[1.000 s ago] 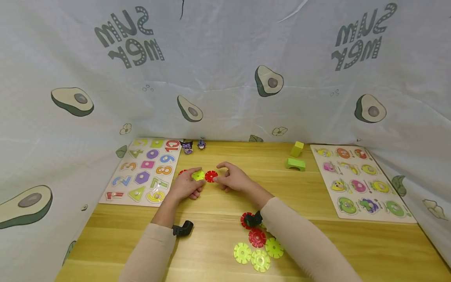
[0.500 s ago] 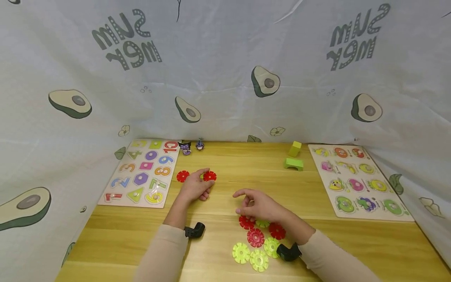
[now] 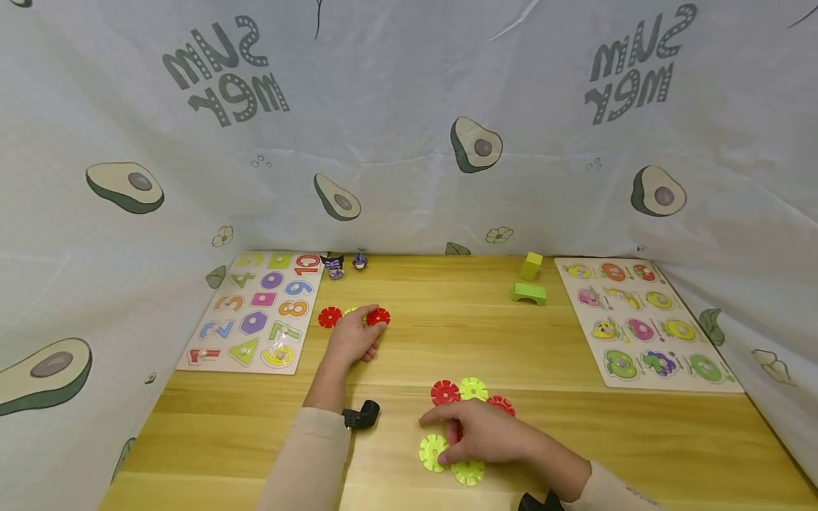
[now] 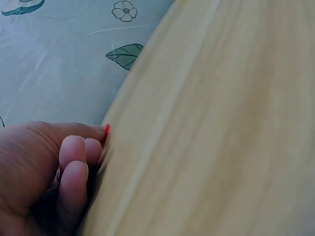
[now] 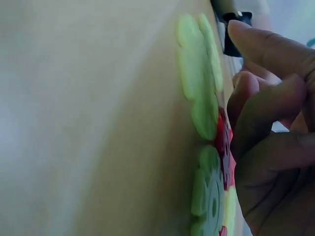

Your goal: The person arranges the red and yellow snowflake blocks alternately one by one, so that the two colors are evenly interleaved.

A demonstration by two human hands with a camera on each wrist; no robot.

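Note:
In the head view my left hand point(image 3: 353, 339) is at a short row of slotted snowflake discs, thumb and index finger pinching the right-hand red disc point(image 3: 378, 316). A sliver of red point(image 4: 106, 129) shows at its fingertips in the left wrist view. Another red disc point(image 3: 329, 317) lies at the row's left end; the yellow disc point(image 3: 349, 311) between is mostly hidden by the hand. My right hand point(image 3: 488, 430) hovers over a loose group of discs, index finger extended, thumb over a yellow-green disc point(image 3: 432, 452). Nothing shows between its fingers. The hand partly covers the group.
On the left lies a number puzzle board point(image 3: 300, 284), with two small purple figurines, one a dark-eared figurine point(image 3: 334, 267), beside its top corner. A fruit puzzle board point(image 3: 629, 344) lies on the right. Near it are a green arch block point(image 3: 528, 293) and a yellow block point(image 3: 531, 266).
My right hand has left the red disc in the row and moved down and right, over the loose discs. The left hand has shifted right onto the red disc.

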